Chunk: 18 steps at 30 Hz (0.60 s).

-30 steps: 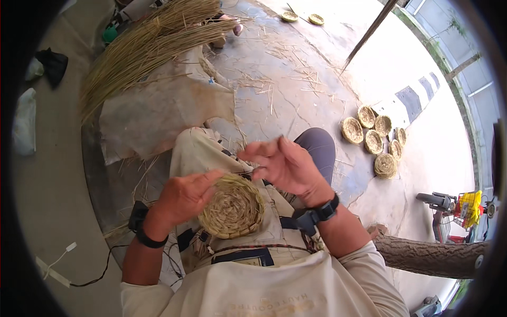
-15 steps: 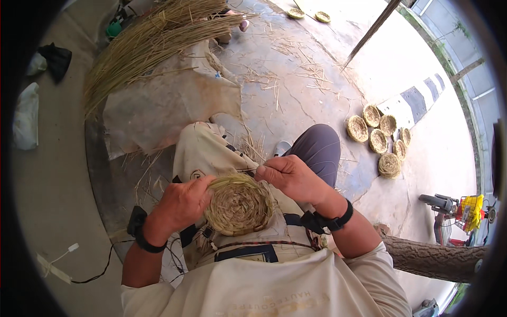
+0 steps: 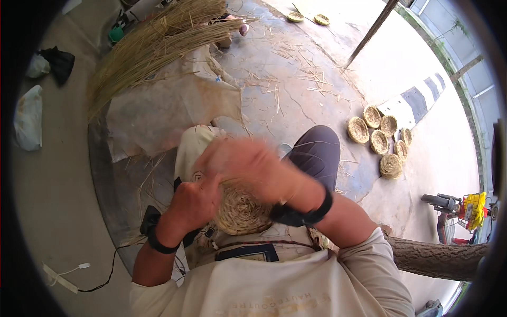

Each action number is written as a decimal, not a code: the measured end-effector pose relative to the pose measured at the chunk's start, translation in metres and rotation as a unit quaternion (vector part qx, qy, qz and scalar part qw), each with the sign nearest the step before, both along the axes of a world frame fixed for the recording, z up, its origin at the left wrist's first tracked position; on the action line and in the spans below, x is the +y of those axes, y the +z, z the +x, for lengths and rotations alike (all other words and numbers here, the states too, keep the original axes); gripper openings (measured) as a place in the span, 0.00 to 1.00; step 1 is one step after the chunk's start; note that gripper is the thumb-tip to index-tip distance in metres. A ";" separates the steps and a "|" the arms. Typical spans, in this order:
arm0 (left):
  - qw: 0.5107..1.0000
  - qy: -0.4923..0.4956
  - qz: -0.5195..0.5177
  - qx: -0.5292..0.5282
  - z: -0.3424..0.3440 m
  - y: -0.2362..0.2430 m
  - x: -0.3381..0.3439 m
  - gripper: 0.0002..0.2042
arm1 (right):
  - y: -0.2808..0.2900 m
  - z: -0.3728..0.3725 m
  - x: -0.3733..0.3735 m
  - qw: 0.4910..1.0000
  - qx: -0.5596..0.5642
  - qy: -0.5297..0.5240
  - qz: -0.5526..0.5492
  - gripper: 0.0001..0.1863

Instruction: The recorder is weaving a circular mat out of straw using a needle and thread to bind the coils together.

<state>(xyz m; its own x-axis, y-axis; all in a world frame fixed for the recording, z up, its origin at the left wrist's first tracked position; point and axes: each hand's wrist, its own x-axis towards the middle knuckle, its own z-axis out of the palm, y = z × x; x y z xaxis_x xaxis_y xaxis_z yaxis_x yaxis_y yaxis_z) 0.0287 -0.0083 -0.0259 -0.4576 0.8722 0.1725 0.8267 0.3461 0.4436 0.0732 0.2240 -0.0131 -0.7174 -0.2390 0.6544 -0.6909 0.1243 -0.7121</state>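
A small round woven straw basket (image 3: 243,214) rests in my lap, its coiled side facing up. My left hand (image 3: 194,205) is closed on its left edge. Smeared by motion, my right hand (image 3: 245,165) crosses over the far edge of the basket and overlaps the fingers of my left hand. Its own fingers are too blurred to read, and whatever they may hold does not show. The far part of the basket is hidden behind the right hand.
A large bundle of long straw (image 3: 163,39) lies far left on a worn sheet (image 3: 174,108). Several finished baskets (image 3: 379,141) sit on the ground at right, near a log (image 3: 433,257) and a parked two-wheeler (image 3: 459,206). A pole (image 3: 372,33) leans beyond; loose straw litters the floor.
My right hand has swept left from the basket's right side across its far edge. My left hand keeps its hold and has shifted slightly right and nearer.
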 end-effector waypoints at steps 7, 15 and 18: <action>0.990 0.064 -0.024 -0.124 0.002 0.004 -0.014 0.19 | -0.007 0.056 -0.054 0.949 -0.172 0.260 0.039 0.12; 0.982 0.074 -0.021 -0.170 -0.013 0.004 0.003 0.11 | -0.011 0.060 -0.025 0.964 -0.148 0.203 0.088 0.10; 0.978 0.109 0.023 -0.175 -0.015 -0.006 -0.005 0.09 | 0.016 0.083 0.042 0.972 -0.164 0.055 0.160 0.07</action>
